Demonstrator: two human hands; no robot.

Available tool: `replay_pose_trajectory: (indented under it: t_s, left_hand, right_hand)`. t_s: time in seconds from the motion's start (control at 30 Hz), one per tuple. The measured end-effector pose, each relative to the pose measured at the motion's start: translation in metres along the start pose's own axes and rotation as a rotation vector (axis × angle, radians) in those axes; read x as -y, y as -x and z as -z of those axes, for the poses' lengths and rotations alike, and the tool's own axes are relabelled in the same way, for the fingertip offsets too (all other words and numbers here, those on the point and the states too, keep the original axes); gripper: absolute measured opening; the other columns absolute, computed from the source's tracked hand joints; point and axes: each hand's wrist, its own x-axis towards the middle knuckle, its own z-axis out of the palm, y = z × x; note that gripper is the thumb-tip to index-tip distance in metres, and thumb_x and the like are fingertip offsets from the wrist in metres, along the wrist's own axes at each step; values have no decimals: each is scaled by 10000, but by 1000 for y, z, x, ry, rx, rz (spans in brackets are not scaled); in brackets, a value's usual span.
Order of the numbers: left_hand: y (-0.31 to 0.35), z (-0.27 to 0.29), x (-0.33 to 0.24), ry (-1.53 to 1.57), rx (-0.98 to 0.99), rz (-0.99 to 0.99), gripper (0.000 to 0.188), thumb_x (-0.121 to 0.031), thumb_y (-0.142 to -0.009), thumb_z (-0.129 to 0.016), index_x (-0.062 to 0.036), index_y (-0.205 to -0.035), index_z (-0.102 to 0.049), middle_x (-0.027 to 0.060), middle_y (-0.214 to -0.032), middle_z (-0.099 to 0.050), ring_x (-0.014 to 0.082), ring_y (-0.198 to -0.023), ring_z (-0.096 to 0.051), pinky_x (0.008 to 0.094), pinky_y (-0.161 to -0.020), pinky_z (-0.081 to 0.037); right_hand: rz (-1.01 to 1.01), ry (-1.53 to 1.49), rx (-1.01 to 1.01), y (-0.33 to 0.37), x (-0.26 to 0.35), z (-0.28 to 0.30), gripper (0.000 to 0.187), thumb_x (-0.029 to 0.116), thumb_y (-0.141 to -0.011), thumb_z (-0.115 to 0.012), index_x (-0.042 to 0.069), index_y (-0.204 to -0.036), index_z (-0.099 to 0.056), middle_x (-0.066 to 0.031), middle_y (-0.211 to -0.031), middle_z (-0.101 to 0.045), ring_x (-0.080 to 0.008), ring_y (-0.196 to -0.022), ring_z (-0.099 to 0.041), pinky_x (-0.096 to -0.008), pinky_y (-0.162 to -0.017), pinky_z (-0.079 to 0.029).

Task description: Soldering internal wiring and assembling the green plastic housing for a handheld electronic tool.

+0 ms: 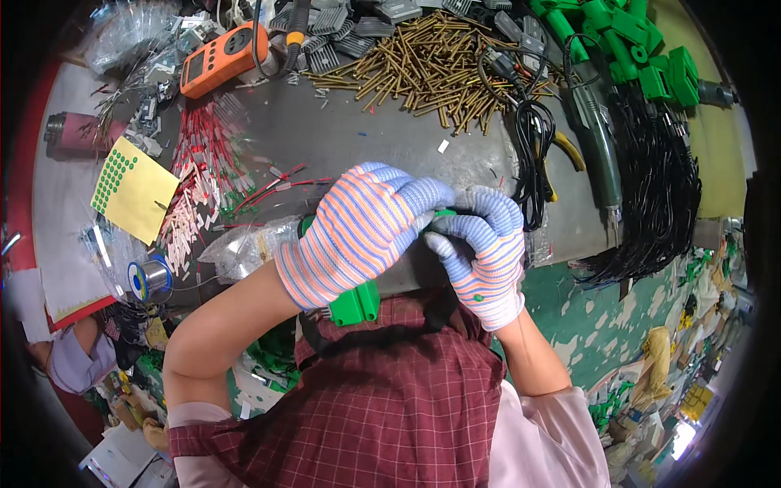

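Pinching a green part (444, 213) (mostly hidden), left hand (356, 220) and right hand (486, 248) meet.

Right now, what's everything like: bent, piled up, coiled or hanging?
Left hand: gloved, fingers bent
Right hand: gloved, fingers bent
Green plastic piece: partly hidden
Brass-coloured pins: loosely piled
Black cord: coiled
Black wires: bunched, one end overhanging
Yellow sheet: partly dotted green
Wire spool: some wire unwound
Orange meter: face up

This is a workshop. You can see a dark grey desk (317, 146), a big heap of long gold-coloured metal screws (431, 71), many thin black cables (655, 183) and a round blue spool of silver wire (150, 278).
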Motion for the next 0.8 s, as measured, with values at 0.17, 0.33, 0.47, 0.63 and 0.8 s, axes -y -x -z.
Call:
replay_pose_trajectory:
  t_s: [0.17,0.33,0.47,0.63,0.8]
  left_hand:
    - [2,-5,2,-15,-33,27,254,-81,-848,-673,-78,-1101,-663,95,-982,-693,311,-899,-646,404,-807,-500]
    - [14,11,-2,178,114,237,372,-163,-860,-674,-57,-1214,-626,148,-1085,-682,344,-1007,-641,413,-878,-501]
    - [21,11,8,18,120,97,421,-230,-850,-692,-46,-1221,-616,161,-1117,-670,357,-1027,-629,430,-909,-490]
    - [17,10,3,-16,170,193,408,-246,-860,-680,-56,-1216,-623,167,-1126,-662,358,-1035,-628,427,-917,-489]
    - [4,13,19,118,162,307,383,-239,-872,-678,-50,-1201,-628,166,-1088,-662,335,-973,-650,402,-865,-515]
  right_hand:
    - [44,8,-45,2,-10,-7,279,177,-668,-820,133,-916,-701,-66,-1018,-658,-310,-965,-600,-429,-840,-459]
    - [234,90,-20,4,-17,-6,311,111,-660,-759,139,-966,-713,-68,-1053,-670,-297,-994,-626,-419,-809,-494]
    - [310,69,20,-1,-26,-2,305,93,-660,-722,145,-960,-710,-83,-1066,-678,-299,-951,-651,-409,-767,-501]
    - [356,125,102,-9,-24,4,272,117,-678,-718,139,-949,-705,-95,-1069,-680,-294,-941,-657,-409,-767,-494]
    - [248,143,66,-9,-16,1,288,133,-671,-721,161,-958,-702,-91,-1088,-679,-288,-946,-656,-420,-799,-480]
